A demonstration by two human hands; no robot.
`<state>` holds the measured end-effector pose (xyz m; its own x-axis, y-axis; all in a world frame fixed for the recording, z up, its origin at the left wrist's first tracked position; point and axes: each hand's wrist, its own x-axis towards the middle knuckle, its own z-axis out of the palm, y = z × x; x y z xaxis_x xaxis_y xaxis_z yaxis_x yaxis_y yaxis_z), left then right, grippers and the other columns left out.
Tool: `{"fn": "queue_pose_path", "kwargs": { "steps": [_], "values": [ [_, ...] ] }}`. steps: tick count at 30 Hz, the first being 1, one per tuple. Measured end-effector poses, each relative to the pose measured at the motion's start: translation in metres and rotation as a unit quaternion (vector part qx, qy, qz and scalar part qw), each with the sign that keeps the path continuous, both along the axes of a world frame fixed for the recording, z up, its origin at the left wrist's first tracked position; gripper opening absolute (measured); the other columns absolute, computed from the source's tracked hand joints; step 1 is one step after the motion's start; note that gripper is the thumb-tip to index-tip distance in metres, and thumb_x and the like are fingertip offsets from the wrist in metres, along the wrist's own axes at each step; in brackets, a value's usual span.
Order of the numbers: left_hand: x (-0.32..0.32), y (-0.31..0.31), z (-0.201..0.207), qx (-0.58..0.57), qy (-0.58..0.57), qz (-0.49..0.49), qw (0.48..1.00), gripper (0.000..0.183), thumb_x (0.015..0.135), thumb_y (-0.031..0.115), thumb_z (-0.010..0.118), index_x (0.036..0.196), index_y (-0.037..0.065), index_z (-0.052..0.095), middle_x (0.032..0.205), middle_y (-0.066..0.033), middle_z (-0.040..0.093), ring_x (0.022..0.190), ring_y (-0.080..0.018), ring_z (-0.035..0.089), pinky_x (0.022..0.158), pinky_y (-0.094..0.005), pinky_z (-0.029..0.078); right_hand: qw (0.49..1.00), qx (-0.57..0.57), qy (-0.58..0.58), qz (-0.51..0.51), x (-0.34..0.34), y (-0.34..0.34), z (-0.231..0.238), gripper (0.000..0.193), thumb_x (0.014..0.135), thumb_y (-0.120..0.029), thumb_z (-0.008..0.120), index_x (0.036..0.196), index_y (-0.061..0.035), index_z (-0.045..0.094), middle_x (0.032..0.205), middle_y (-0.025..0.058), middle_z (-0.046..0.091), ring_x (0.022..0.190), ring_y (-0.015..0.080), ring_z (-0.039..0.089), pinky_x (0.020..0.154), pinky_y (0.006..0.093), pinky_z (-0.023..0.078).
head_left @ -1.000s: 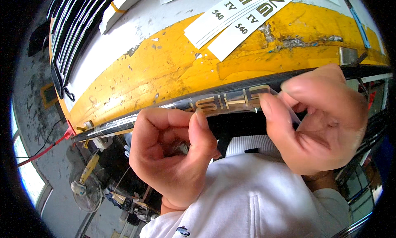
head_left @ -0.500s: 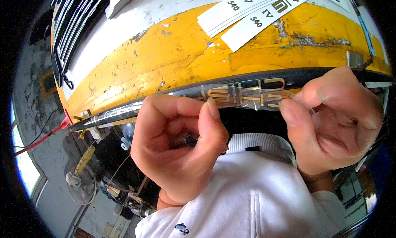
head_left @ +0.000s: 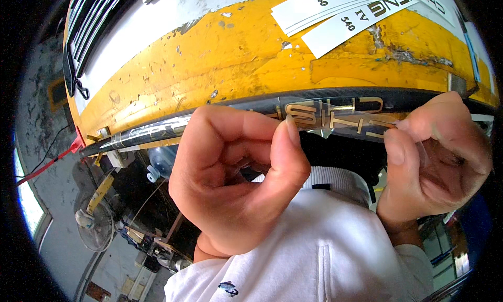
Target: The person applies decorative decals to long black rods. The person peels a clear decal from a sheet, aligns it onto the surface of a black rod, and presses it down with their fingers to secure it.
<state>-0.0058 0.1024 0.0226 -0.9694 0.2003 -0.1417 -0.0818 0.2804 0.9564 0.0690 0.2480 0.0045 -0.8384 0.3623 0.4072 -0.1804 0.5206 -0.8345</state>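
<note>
Stretching between my two hands in the middle right of the frame, a clear strip [head_left: 338,123] with gold marks is being pinched by my left fingers [head_left: 294,134] at one side and my right fingers [head_left: 396,149] at the other, each thumb pressing on it. Its long axis is running left to right, sloping slightly down toward the right of the frame. Behind it, a black tube [head_left: 414,99] is crossing nearly the whole frame, bowing upward, and the strip is overlapping its lower edge; I cannot tell whether they are touching. My left fingers are covering part of the tube, and my right fingers are hiding the strip's right end. Beyond, white sheets [head_left: 329,37] are lying on the yellow table [head_left: 236,56] at upper right, black rods [head_left: 99,29] are sitting at upper left, and a fan [head_left: 97,229] is standing at lower left.
</note>
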Motion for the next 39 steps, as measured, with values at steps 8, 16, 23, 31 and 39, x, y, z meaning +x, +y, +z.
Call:
{"fn": "queue_pose_path", "kwargs": {
  "steps": [8, 16, 23, 31, 39],
  "values": [
    [0.000, -0.002, -0.002, 0.026, 0.006, -0.012, 1.000, 0.015, 0.088, 0.001, 0.062, 0.080, -0.001, 0.050, 0.050, -0.0040, 0.053, 0.035, -0.0087, 0.048, 0.033, -0.0195, 0.036, 0.998, -0.013, -0.009, -0.056, 0.008, -0.008, -0.009, 0.054, 0.073, 0.023, 0.058, 0.117, -0.0038, 0.045, 0.090, 0.0108, 0.056, 0.074, 0.0119, 0.051, 0.067, 0.0227, 0.046],
    [0.001, -0.001, -0.004, 0.029, 0.018, -0.005, 0.999, 0.014, 0.088, 0.000, 0.062, 0.080, 0.000, 0.050, 0.052, -0.0040, 0.054, 0.035, -0.0082, 0.048, 0.033, -0.0195, 0.036, 0.990, 0.101, -0.043, 0.085, 0.008, 0.019, 0.016, 0.051, 0.073, 0.015, 0.062, 0.117, -0.0058, 0.045, 0.088, 0.0082, 0.054, 0.070, 0.0152, 0.050, 0.060, 0.0297, 0.041],
    [-0.001, -0.003, -0.005, 0.037, 0.032, -0.017, 0.999, 0.015, 0.089, 0.002, 0.061, 0.079, 0.000, 0.050, 0.053, -0.0038, 0.053, 0.036, -0.0078, 0.047, 0.031, -0.0208, 0.035, 0.985, 0.108, -0.008, 0.133, 0.005, -0.001, 0.035, 0.048, 0.075, -0.008, 0.074, 0.112, -0.0197, 0.046, 0.087, 0.0009, 0.053, 0.065, 0.0169, 0.046, 0.053, 0.0315, 0.033],
    [0.007, -0.026, -0.004, 0.225, -0.009, -0.081, 0.971, 0.017, 0.078, -0.003, 0.072, 0.083, -0.003, 0.056, 0.071, -0.0122, 0.065, 0.060, -0.0135, 0.062, 0.055, -0.0238, 0.050, 0.993, 0.096, -0.005, 0.063, 0.009, 0.004, 0.016, 0.040, 0.079, -0.003, 0.069, 0.110, -0.0136, 0.046, 0.084, 0.0032, 0.049, 0.062, 0.0158, 0.045, 0.049, 0.0284, 0.036],
    [0.014, -0.027, -0.016, 0.264, -0.045, -0.144, 0.953, 0.019, 0.083, -0.005, 0.063, 0.094, -0.005, 0.048, 0.076, -0.0114, 0.060, 0.065, -0.0141, 0.061, 0.060, -0.0246, 0.051, 0.989, -0.137, 0.025, 0.045, 0.019, -0.001, 0.016, 0.032, 0.090, -0.014, 0.062, 0.111, -0.0085, 0.039, 0.077, 0.0041, 0.042, 0.058, 0.0181, 0.058, 0.045, 0.0200, 0.048]
  ]
}}
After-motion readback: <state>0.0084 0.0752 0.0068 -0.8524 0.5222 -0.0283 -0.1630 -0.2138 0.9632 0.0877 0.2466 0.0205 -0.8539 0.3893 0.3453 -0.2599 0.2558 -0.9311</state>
